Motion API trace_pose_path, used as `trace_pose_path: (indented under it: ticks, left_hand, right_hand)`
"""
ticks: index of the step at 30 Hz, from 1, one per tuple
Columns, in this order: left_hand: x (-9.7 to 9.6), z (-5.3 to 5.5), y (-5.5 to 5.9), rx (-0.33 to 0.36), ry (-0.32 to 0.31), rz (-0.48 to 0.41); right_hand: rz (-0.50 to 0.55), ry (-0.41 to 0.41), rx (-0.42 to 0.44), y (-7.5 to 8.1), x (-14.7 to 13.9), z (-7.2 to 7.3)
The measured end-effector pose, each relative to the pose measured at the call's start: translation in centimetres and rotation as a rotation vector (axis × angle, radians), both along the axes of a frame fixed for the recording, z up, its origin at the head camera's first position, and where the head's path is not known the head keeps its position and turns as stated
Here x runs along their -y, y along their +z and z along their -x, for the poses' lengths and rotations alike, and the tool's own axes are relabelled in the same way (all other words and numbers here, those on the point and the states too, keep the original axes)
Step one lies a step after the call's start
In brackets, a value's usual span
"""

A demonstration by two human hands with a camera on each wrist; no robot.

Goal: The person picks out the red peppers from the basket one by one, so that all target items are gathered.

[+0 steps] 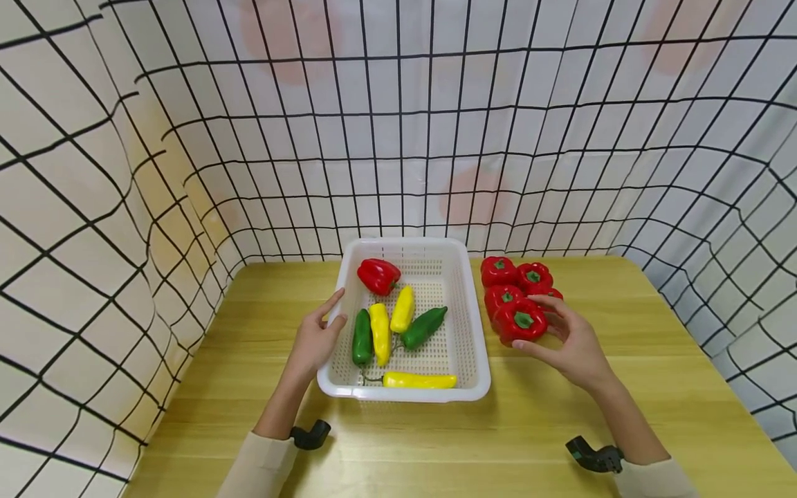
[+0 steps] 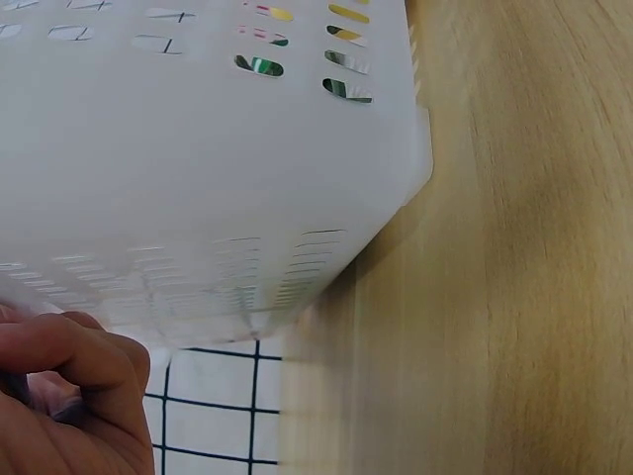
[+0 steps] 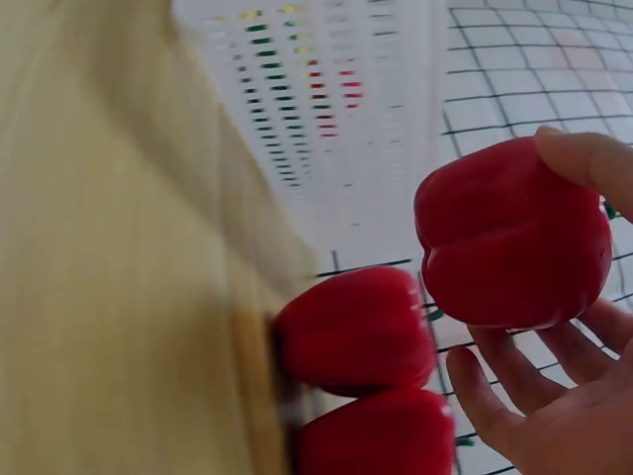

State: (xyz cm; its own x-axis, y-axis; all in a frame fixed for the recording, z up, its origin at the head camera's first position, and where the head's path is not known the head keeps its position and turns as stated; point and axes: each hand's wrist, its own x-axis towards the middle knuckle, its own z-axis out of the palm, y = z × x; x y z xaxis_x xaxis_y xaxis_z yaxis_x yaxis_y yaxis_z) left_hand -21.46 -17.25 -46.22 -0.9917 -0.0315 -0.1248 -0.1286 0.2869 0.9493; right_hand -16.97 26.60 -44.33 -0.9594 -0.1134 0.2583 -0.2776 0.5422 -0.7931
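Observation:
My right hand (image 1: 575, 346) grips a red bell pepper (image 1: 519, 321) between thumb and fingers. In the right wrist view this bell pepper (image 3: 514, 233) is held above other red bell peppers (image 3: 356, 332). At the left rim of a white plastic basket (image 1: 478, 346) is my left hand (image 1: 316, 339), its thumb and index finger on the rim. The left wrist view shows its curled fingers (image 2: 89, 366) beside the basket wall (image 2: 198, 148). Inside the basket lie one red bell pepper (image 1: 378, 275), several yellow peppers (image 1: 420, 380) and two green peppers (image 1: 425, 328).
More red bell peppers (image 1: 498, 271) stand grouped on the wooden table (image 1: 623, 311) just right of the basket. A black wire grid (image 1: 398, 138) with white sheeting behind it encloses the table at the back and sides.

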Motion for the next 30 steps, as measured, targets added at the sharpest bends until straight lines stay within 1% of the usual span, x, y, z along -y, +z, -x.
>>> trace_pose_path:
  ticks: [5, 10, 14, 22, 30]
  left_hand:
    - [0.1, 0.0, 0.0, 0.009, -0.001, 0.001]
    - [0.2, 0.0, -0.1, 0.015, -0.006, 0.005]
    - [0.2, 0.1, -0.1, 0.01, -0.006, 0.002]
    - [0.1, 0.2, -0.3, -0.002, -0.004, -0.009]
    - [0.2, 0.2, -0.3, -0.005, -0.004, -0.009]
  right_hand:
    - [-0.038, -0.017, 0.033, -1.7, -0.4, 0.4]
    - [-0.045, -0.023, 0.085, -3.0, -0.2, 0.3]
    - [-0.042, -0.036, 0.104, -3.5, -0.1, 0.3]
    - [-0.02, -0.04, 0.091, -4.4, 0.0, 0.3]
    - [-0.027, -0.043, 0.105, -4.9, 0.0, 0.4]
